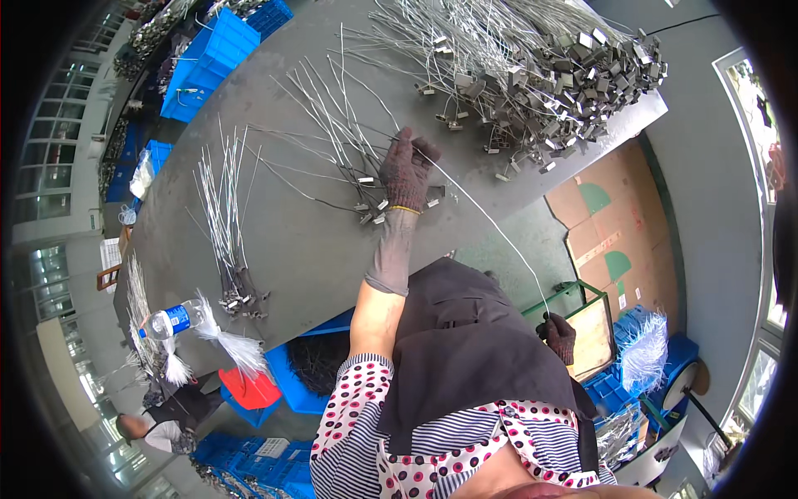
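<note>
A thin whitish wire (490,218) stretches in a slack curve between my two gloved hands. My left hand (406,173), in a dark knitted glove, is closed on the wire's upper part over the grey table (307,249). Down at the right, off the table's edge, my right hand (559,337) pinches the wire's lower end; its fingertips are partly hidden. Around my left hand lies a loose spread of wires (328,125) with small metal blocks at their ends. One metal block (434,195) shows just right of my left wrist.
A large heap of wires with metal blocks (565,91) covers the far right of the table. Smaller bundles (223,216) lie left, beside a water bottle (172,320) and white ties (233,343). A green metal frame (600,312) stands by my right hand. Another person (158,428) is at lower left.
</note>
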The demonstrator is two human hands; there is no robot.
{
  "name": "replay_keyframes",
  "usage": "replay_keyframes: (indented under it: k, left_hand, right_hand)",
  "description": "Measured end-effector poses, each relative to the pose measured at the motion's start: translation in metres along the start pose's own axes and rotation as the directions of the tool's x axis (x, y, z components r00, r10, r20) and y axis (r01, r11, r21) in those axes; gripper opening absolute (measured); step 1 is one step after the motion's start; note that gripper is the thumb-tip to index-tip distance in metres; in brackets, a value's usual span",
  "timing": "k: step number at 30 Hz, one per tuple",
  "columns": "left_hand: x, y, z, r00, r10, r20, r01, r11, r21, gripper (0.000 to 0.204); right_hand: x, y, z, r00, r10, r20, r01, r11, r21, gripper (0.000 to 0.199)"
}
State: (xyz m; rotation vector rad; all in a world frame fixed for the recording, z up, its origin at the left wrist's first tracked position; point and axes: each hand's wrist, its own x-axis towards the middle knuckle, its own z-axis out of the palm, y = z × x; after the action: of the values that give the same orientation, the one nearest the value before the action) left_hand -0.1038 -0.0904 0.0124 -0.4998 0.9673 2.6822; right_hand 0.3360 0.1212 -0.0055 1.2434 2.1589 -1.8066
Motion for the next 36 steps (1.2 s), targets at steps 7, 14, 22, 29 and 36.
replay_keyframes:
  k: [7, 14, 22, 29, 36]
  left_hand:
    - [-0.025, -0.017, -0.015, 0.963, -0.230, 0.144, 0.180, 0.939, 0.294, 0.023]
    - [-0.042, -0.018, -0.015, 0.937, -0.311, 0.161, 0.185, 0.829, 0.528, 0.029]
    - [-0.022, 0.010, -0.038, 0.949, -0.041, 0.312, -0.207, 0.667, 0.716, 0.028]
    - [-0.024, 0.014, -0.012, 0.955, -0.210, 0.210, 0.044, 0.798, 0.600, 0.031]
    - [-0.007, 0.050, -0.091, 0.736, 0.609, 0.296, -0.408, 0.050, 0.911, 0.039]
  right_hand:
    - [0.046, -0.060, 0.041, 0.993, -0.011, 0.121, 0.011, 1.000, -0.003, 0.024]
    - [0.083, -0.135, 0.125, 0.955, -0.017, 0.295, -0.012, 0.995, 0.099, 0.025]
    - [0.129, -0.206, 0.197, 0.946, -0.006, 0.324, -0.076, 0.968, 0.241, 0.052]
    - [0.192, -0.277, 0.254, 0.935, -0.093, 0.342, -0.005, 0.961, 0.276, 0.061]
    - [0.244, -0.274, 0.310, 0.867, -0.394, 0.304, 0.348, 0.917, 0.196, 0.050]
